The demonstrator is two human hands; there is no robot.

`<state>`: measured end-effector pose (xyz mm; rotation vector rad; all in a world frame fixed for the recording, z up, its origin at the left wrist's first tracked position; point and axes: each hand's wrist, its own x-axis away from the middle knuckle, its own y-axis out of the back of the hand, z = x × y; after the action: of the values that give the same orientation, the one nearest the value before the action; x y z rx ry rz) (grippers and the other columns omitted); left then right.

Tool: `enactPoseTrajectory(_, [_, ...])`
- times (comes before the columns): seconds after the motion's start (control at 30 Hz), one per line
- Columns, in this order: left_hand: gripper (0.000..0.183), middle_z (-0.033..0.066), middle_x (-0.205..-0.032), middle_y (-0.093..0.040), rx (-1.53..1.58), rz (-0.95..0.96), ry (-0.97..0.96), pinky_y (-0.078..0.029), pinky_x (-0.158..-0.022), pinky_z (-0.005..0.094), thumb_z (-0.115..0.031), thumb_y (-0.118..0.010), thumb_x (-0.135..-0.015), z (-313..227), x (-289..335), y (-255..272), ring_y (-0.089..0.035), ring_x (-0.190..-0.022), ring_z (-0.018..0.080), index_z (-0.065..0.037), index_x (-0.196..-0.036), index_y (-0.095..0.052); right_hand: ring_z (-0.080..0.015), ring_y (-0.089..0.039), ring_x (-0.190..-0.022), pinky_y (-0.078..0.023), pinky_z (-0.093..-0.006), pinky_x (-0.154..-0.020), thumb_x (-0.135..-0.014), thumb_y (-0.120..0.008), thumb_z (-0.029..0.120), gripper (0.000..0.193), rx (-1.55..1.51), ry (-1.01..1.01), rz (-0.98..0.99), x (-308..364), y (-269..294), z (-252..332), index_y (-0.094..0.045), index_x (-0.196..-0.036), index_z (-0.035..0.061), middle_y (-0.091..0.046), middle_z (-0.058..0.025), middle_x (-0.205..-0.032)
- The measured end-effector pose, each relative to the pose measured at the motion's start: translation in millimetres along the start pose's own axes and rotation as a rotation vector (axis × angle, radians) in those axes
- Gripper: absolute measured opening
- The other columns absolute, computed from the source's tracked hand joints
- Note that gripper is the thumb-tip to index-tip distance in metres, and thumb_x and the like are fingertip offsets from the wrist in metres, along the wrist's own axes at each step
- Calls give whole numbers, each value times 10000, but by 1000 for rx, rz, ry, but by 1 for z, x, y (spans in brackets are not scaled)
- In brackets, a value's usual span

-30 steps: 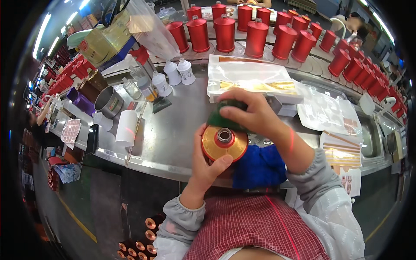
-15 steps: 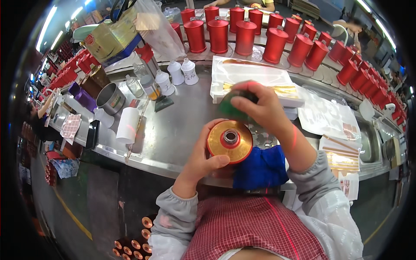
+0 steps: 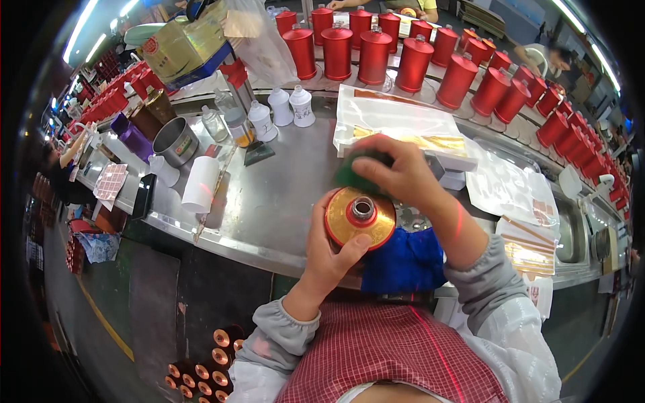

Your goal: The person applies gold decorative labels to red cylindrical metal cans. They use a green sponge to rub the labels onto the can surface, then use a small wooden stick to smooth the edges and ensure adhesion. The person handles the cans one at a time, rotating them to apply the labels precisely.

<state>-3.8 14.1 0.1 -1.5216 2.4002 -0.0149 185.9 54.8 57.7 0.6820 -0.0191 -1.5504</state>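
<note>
Your left hand [image 3: 328, 252] grasps one red bottle [image 3: 342, 225] with a round, shiny gold top and a short neck ringed in red. It is above the near edge of the silver steel worktop [image 3: 289, 178], beside one crumpled blue cloth [image 3: 406, 262], its top facing you. Your right hand [image 3: 403, 171] clasps one dark green pad [image 3: 355, 176] at the bottle's far rim; contact between them can't be told. Three white, flared bottles [image 3: 281, 111] stand leftward, at least two bearing dark marks.
</note>
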Motion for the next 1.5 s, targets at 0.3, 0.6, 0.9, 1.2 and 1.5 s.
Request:
enactPoseTrajectory(0.3, [755, 147, -1258, -502, 66, 99, -6, -413, -1012, 345, -260, -742, -782, 0, -8, 8, -520, -1163, 214, 21, -1357, -343, -98, -620, -854, -507, -282, -763, -849, -722, 140, 248, -166, -50, 141, -5, 8, 20, -666, -1065, 32, -682, -39, -928])
enactPoseTrajectory(0.6, [806, 115, -1275, -520, 164, 274, 103, -399, -1020, 328, -321, -764, -764, 0, -29, 24, -514, -1186, 194, 13, -1380, -365, -180, -677, -773, -528, -306, -707, -833, -719, 140, 289, 78, 5, -50, -11, 0, 1, -651, -1085, 17, -701, -134, -853])
enactPoseTrajectory(0.9, [852, 138, -1286, -509, 164, 245, -10, -404, -1018, 340, -364, -748, -790, 6, -36, 30, -510, -1199, 214, 25, -1413, -316, -118, -615, -885, -497, -281, -806, -856, -707, 149, 265, -348, -141, -8, -7, 3, 14, -658, -1083, 22, -676, -61, -936])
enactPoseTrajectory(1.2, [758, 163, -1266, -503, -68, -62, -120, -426, -1003, 354, -297, -723, -811, 5, -12, 1, -530, -1171, 237, 28, -1364, -319, -149, -640, -837, -511, -297, -766, -843, -725, 161, 300, 69, -66, -19, -17, 3, 9, -650, -1090, 7, -682, -101, -868])
enactPoseTrajectory(1.5, [721, 141, -1255, -514, 54, 6, 13, -428, -998, 341, -249, -720, -787, -2, -16, 11, -534, -1153, 205, 17, -1343, -346, -124, -625, -824, -509, -294, -763, -837, -728, 173, 278, -105, 15, 113, -16, -1, 10, -657, -1053, 13, -685, -49, -902])
